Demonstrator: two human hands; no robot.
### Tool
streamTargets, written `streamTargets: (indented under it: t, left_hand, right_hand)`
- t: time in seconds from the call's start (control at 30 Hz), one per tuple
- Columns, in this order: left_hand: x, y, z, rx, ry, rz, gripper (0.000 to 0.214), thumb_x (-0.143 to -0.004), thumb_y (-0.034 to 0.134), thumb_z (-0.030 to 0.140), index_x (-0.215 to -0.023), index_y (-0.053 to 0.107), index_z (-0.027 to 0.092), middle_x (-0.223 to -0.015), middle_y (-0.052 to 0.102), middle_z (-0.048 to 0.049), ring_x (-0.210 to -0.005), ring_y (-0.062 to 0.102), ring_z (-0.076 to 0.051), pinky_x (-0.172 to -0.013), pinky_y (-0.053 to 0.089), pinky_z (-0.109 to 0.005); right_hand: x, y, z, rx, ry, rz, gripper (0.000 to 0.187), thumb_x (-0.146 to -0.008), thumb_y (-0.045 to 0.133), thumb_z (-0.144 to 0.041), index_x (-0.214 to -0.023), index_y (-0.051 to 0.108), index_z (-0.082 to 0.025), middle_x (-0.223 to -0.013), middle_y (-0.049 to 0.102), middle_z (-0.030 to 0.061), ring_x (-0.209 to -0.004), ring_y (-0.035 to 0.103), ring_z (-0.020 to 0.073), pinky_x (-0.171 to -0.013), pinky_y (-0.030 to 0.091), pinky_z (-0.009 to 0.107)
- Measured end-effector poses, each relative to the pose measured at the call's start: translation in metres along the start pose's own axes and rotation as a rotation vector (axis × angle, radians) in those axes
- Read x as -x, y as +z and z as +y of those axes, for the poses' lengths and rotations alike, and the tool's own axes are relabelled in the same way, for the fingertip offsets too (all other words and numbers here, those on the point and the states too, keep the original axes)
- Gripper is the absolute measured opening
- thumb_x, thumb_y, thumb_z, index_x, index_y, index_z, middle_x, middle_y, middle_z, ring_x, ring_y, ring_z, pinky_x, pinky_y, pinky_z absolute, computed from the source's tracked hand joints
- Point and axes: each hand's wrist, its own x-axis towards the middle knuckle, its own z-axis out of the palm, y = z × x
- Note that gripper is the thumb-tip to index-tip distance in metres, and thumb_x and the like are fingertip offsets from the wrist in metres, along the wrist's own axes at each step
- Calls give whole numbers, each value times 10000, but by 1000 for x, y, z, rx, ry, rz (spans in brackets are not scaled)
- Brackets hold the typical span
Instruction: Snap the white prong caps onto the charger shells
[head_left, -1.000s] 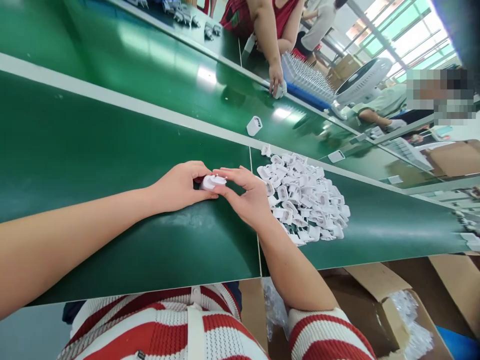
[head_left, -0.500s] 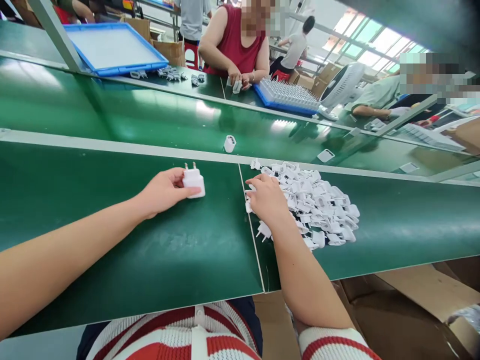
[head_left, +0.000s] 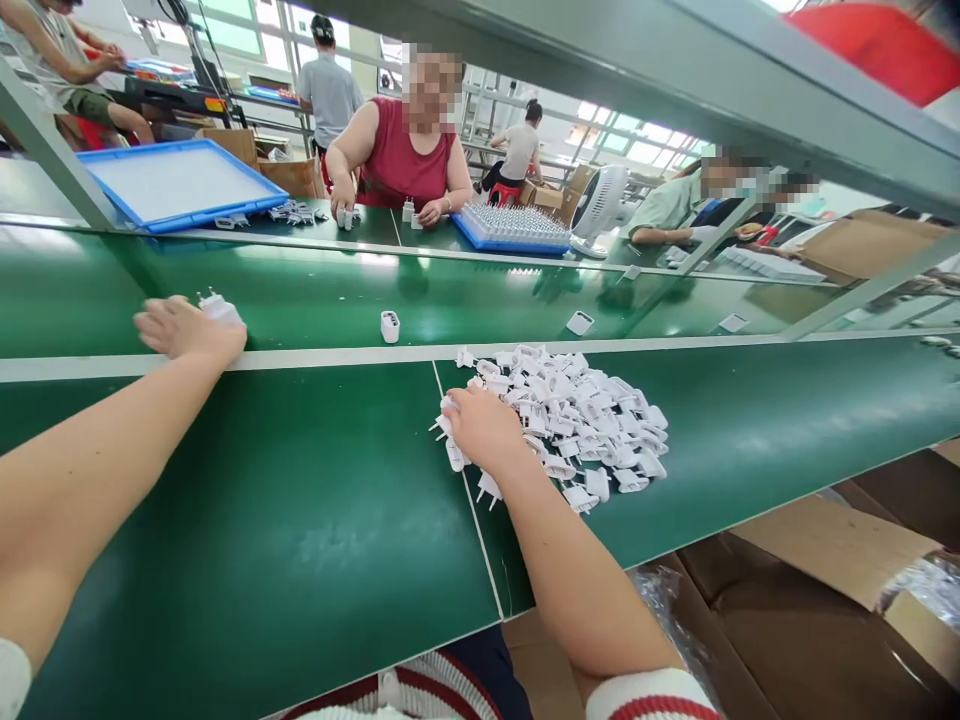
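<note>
My left hand (head_left: 189,328) reaches far out to the left, closed round a white plug adapter (head_left: 219,307) whose two pins point up, at the white strip beside the green conveyor belt (head_left: 300,290). My right hand (head_left: 480,425) rests on the near edge of a pile of white plug parts (head_left: 577,420) on the green bench, fingers curled over a part; what it grips is hidden under the hand.
Several white adapters (head_left: 390,326) stand on the conveyor belt. Across it a person in a red top (head_left: 401,160) works beside a blue tray of pins (head_left: 514,228) and a large blue tray (head_left: 176,185). A white fan (head_left: 600,210) stands there. Open cardboard boxes (head_left: 825,590) sit below right.
My left hand has carried the white adapter from the bench middle out left to the conveyor's edge. My right hand stays on the pile. The view has tilted up.
</note>
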Motion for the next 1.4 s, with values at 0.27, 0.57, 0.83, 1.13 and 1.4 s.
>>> streamTargets:
  t: [0.27,0.57,0.83,1.13,1.4]
  left_hand:
    - [30,114,69,-35,212,-88,1070,-703,769,719,-1488,385,102,-1542,443,-210,-1448,375,-427,-1210,291,-507]
    - [35,126,89,147,110,-289,479,-931,566,309,-1361,602,102,-1346,656,-195,-1210,617,-329,-1090,472,-462]
    - [165,40,50,340,268,-648,605,-915,665,553,-1442,569,272,-1240,736,-51,-1112,679,-274,-1047,510,-449]
    - [174,27,40,416,283,-793,413,-860,756,536,-1146,676,248,-1145,719,-40,-1011,668,-245,-897,544,-398]
    - [170,33,38,418,472,-774,342,-857,761,512,-1037,744,222,-1093,720,-44,-1036,652,-252,-917,513,-386]
  right_hand:
    - [-5,-4,-1,-267,15,101,278,-998,566,-236,-1255,672,-242,-1232,693,77,-1030,684,210,-832,530,324]
    - [-2,-19,-9,-1538,60,-221,433,-787,818,-585,-988,738,-209,-1029,785,62,-865,741,152,-698,565,229]
    - [10,-16,-19,-1582,31,-106,349,-730,893,-466,-942,762,-223,-875,739,-3,-603,585,70,-470,430,187]
    - [8,6,-32,-1405,-199,162,217,-827,846,-356,-830,664,-237,-916,722,-10,-738,658,120,-719,575,299]
    - [26,0,-35,-674,-474,299,245,-905,764,-219,-1134,698,-278,-1061,776,4,-882,718,155,-836,598,326]
